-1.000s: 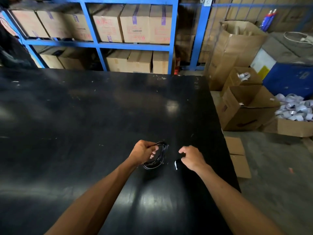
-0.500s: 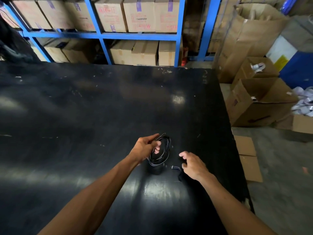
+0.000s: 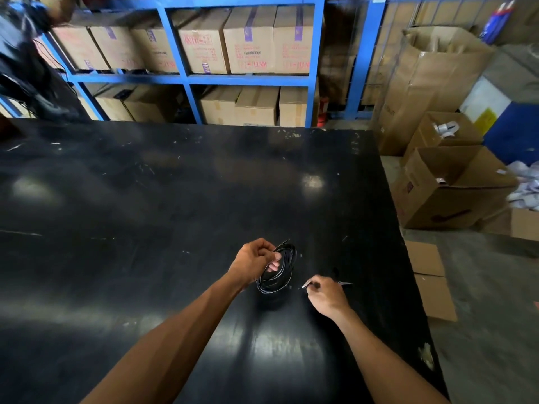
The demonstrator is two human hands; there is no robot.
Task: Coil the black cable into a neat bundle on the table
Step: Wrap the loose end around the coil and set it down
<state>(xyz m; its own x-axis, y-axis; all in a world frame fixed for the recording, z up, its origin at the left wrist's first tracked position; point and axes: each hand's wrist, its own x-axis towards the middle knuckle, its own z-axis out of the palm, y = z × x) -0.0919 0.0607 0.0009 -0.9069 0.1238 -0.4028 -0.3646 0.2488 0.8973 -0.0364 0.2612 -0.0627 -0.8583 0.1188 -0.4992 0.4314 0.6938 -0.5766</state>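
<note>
A black cable (image 3: 281, 272), wound into several loops, hangs from my left hand (image 3: 255, 262) just above the black table (image 3: 145, 214). My left fingers pass through the coil and close around its upper part. To the right, my right hand (image 3: 323, 295) rests low on the table with fingers pinched on a thin strip (image 3: 344, 283) with a pale, shiny end; whether it is the cable's loose end or a tie I cannot tell. The two hands are about a hand's width apart.
The table's right edge (image 3: 408, 272) is close to my right hand. Beyond it on the floor stand open cardboard boxes (image 3: 449, 193) and flat cardboard pieces (image 3: 431, 281). A blue shelf rack (image 3: 186, 80) with cartons runs behind the table. A person in dark clothing (image 3: 20, 53) is at far left.
My left hand has kept the coil and closed tighter around it. My right hand has closed its fingers on the thin strip on the table. The camera has tilted slightly.
</note>
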